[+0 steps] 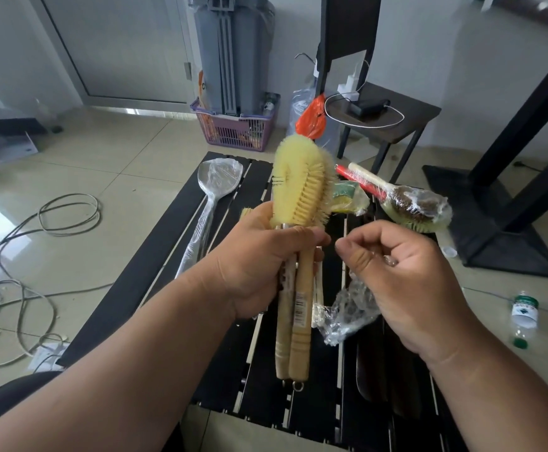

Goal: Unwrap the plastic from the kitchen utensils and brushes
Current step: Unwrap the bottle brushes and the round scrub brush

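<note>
while the left hand (267,252) grips a bundle of bottle brushes (298,230) by their wooden handles, bristle heads up, the right hand (406,272) beside it has its fingers curled round a crumpled wad of clear plastic wrap (347,313) that hangs below the palm, so this bundle looks freshly stripped; the next move, i judge, calls for dropping the wad and setting the brushes down, then picking another wrapped item. farther off on the black slatted table (155,265) lie a wrapped metal spatula (215,185), a wrapped sponge (351,199), and a wrapped scrub brush (412,203) with red-handled tools
</note>
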